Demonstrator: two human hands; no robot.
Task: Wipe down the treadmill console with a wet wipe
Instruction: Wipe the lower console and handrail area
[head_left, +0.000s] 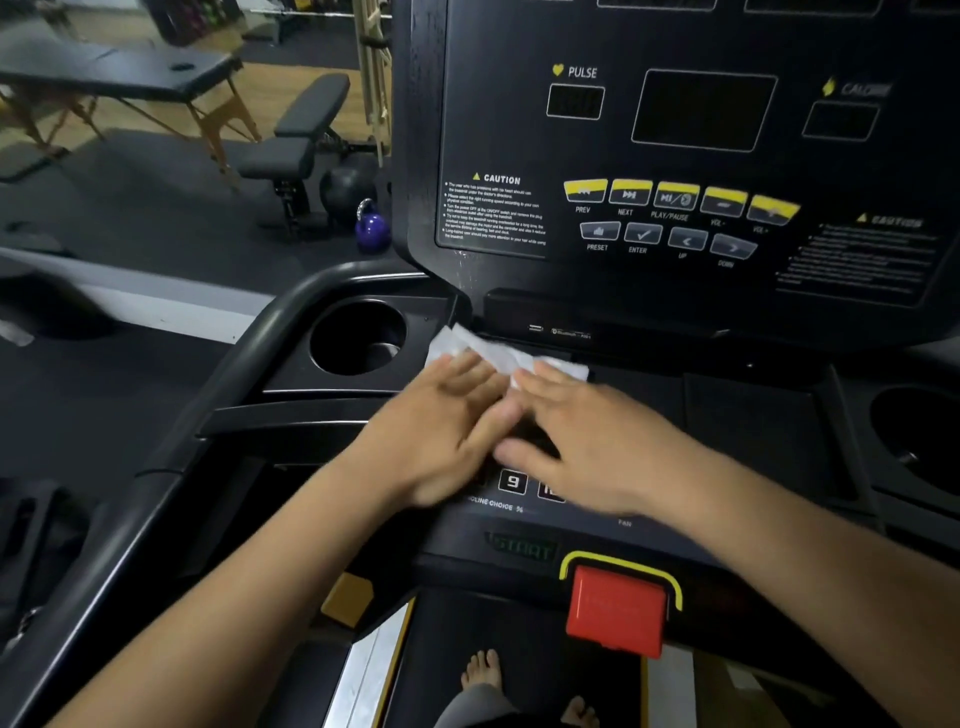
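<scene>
Lying flat, one wet wipe was pressed onto one treadmill console ledge beside one cup holder by two spread hands: left hand, right hand.

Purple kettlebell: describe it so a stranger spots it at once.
Look left of the black treadmill console, on the dark floor. By the black padded bench lies a black ball; the glossy purple kettlebell with a silver handle stands before it, the only purple thing.

Left hand flat, fingers straight; right hand likewise, just beside it.
</scene>
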